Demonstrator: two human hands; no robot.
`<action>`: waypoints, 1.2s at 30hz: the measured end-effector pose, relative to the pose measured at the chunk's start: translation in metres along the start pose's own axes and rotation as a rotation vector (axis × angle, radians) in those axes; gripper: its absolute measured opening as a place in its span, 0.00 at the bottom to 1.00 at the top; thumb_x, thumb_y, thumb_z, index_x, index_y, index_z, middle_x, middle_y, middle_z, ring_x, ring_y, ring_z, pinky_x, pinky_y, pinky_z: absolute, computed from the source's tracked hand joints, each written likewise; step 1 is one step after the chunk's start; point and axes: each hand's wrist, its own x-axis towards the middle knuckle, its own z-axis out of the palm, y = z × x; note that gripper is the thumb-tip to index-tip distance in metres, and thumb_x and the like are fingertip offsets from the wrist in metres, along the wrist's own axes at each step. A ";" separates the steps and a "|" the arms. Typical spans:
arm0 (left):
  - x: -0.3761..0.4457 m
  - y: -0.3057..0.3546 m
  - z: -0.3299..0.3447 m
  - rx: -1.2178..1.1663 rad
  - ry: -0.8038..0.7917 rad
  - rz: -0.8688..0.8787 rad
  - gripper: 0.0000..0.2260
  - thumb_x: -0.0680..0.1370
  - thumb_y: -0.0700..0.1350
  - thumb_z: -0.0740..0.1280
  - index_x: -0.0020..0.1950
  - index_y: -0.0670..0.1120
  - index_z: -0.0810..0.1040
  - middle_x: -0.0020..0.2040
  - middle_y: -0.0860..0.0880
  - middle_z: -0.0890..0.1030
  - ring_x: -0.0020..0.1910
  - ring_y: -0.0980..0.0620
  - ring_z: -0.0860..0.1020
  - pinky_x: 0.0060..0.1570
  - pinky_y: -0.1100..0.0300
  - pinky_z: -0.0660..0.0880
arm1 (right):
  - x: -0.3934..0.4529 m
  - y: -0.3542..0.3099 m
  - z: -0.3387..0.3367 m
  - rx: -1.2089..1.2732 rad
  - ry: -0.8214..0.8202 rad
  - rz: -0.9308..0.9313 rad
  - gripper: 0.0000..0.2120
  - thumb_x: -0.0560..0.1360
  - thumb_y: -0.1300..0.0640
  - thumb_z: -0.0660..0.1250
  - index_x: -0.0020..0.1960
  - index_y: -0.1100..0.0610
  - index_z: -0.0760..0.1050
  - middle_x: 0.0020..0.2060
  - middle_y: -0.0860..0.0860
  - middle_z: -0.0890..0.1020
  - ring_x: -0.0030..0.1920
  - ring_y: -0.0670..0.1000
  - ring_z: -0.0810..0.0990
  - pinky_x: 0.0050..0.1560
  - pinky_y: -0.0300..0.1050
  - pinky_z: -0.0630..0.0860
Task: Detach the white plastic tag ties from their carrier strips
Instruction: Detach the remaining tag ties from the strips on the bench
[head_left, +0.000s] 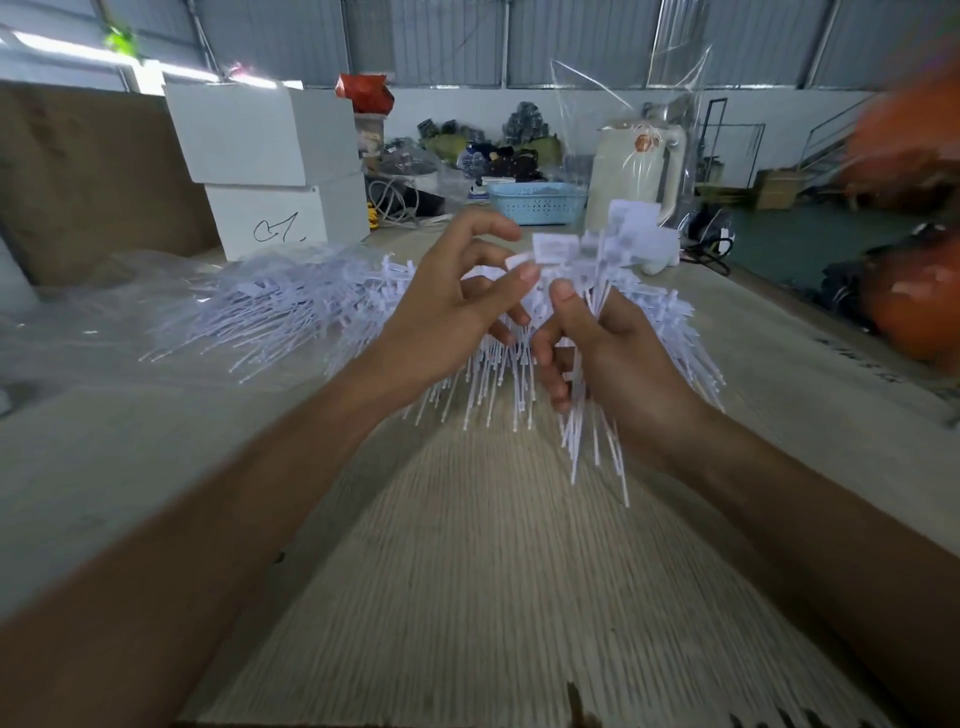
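Note:
My right hand (618, 358) grips a bundle of white plastic tag ties (597, 431), their flat label heads (628, 228) fanning above my fist and their thin tails hanging below it. My left hand (457, 306) pinches one tie's head (519, 260) between thumb and forefinger, just left of the bundle. Behind both hands a wide heap of white tag ties on strips (291, 306) lies across the table. The picture is blurred, so I cannot make out the carrier strips in the held bundle.
The table (467, 571) has a ribbed beige cover. Two stacked white boxes (275, 166) stand at back left, a blue basket (535, 202) and a cream jug (639, 171) under clear plastic at the back. Clear plastic film (62, 322) lies at left. Orange objects (914, 301) sit at right.

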 end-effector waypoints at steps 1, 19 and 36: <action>-0.001 0.000 0.000 -0.007 -0.011 -0.059 0.10 0.82 0.46 0.65 0.60 0.42 0.73 0.49 0.41 0.81 0.39 0.46 0.83 0.37 0.55 0.80 | 0.000 -0.002 -0.001 0.045 0.024 -0.016 0.19 0.84 0.46 0.58 0.44 0.60 0.72 0.31 0.54 0.76 0.25 0.50 0.71 0.24 0.43 0.69; -0.035 -0.002 0.069 0.083 -0.454 -0.240 0.11 0.85 0.46 0.59 0.57 0.39 0.73 0.48 0.39 0.83 0.45 0.42 0.83 0.44 0.50 0.78 | 0.010 -0.010 -0.013 0.229 0.428 0.003 0.20 0.83 0.53 0.62 0.34 0.55 0.63 0.25 0.48 0.66 0.26 0.48 0.67 0.27 0.42 0.63; -0.047 0.001 0.084 -0.295 -0.283 -0.440 0.12 0.85 0.43 0.56 0.44 0.49 0.73 0.30 0.51 0.72 0.25 0.55 0.69 0.27 0.62 0.70 | 0.014 0.002 -0.015 -0.207 0.325 -0.127 0.29 0.84 0.44 0.58 0.36 0.68 0.64 0.28 0.65 0.67 0.29 0.54 0.65 0.28 0.52 0.61</action>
